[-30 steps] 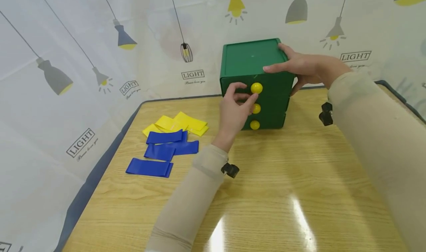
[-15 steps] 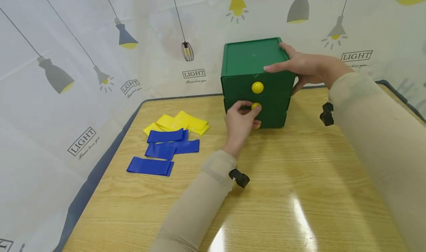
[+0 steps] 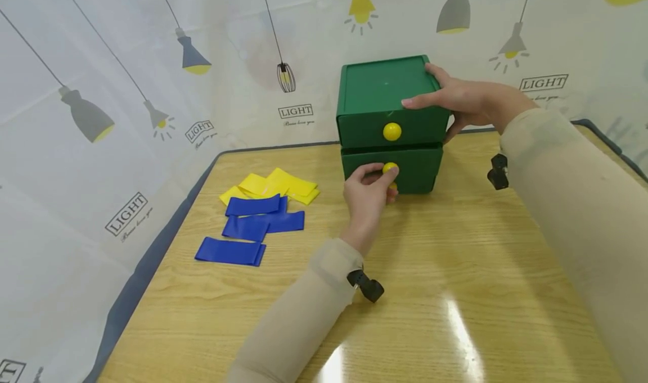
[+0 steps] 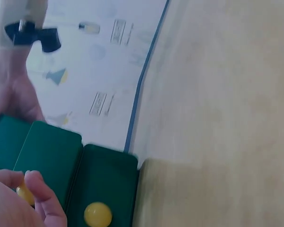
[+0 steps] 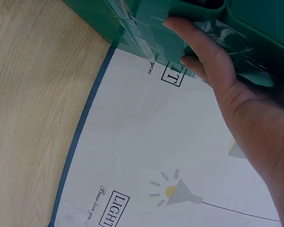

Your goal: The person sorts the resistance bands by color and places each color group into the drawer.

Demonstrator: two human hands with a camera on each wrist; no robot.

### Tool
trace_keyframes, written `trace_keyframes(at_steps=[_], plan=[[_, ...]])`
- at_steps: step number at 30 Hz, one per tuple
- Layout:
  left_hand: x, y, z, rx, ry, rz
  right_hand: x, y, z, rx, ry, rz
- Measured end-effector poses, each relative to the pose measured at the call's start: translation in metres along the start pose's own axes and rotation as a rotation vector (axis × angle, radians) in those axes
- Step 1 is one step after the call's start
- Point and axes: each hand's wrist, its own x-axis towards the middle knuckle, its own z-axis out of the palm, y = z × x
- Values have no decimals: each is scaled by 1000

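"Slid out slightly since half a second ago: the flat green middle drawer front (image 3: 422,159), so a dark gap now shows above it."

"What has hold of it?"

"Someone's left hand (image 3: 365,198), thumb and fingers pinching the round, glossy yellow knob (image 3: 390,167)."

"And the right hand (image 3: 468,100)?"

"Resting on the upper right of the boxy green plastic cabinet (image 3: 385,88), digits spread out, in the same spot as before."

"Where does that cabinet stand?"

"Upright near the far edge of the yellowish wood-grain table (image 3: 455,248). Well to its left lie flat yellow strips (image 3: 296,186), with flat, dark blue strips (image 3: 228,250) nearer the person."
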Motion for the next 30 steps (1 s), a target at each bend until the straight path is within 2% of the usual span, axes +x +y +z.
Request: trace_keyframes(at_steps=[9,19,26,30], plan=[[-32,-2,-8,-106,-5,-97,-1,-1,0,-3,2,0],[-70,-3,-18,-141,-24,-185,-2,-2,1,4,6,-4],[-76,-4,-19,-139,-23,-185,-2,0,1,14,13,-7],[-83,1,-26,-179,-61,-254,-1,2,2,24,11,-15]])
